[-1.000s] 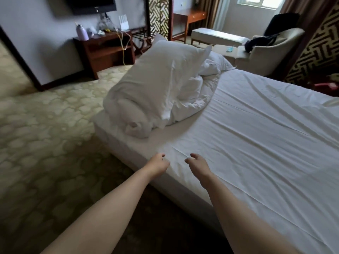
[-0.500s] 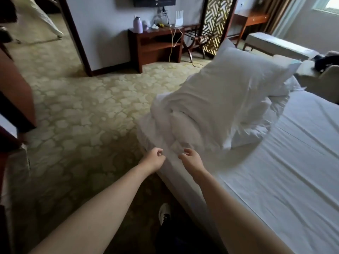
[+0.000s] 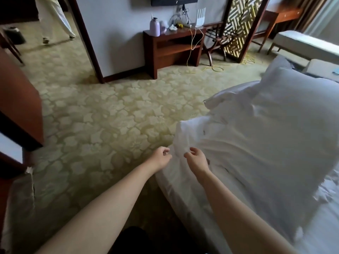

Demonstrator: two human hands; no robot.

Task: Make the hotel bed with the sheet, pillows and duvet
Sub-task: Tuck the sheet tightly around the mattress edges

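Observation:
A big white pillow (image 3: 293,125) lies on a bunched white duvet (image 3: 207,136) at the near corner of the bed. The white sheet (image 3: 183,191) covers the mattress edge below them. My left hand (image 3: 161,157) hovers over the carpet just left of the duvet's corner fold, its fingers curled with nothing in them. My right hand (image 3: 196,159) is at the same fold, thumb and forefinger touching the fabric. Whether they grip it is unclear.
Patterned carpet (image 3: 110,116) spreads to the left of the bed. A wooden console (image 3: 174,46) with a purple bottle (image 3: 154,27) stands at the wall, a yellow cable (image 3: 216,67) trailing on the floor. Dark wooden furniture (image 3: 18,99) is at left. A person (image 3: 53,19) walks beyond the doorway.
My view has swung left and moved along the bed toward the pile. Both hands have gone from the bare sheet edge to the duvet's corner fold.

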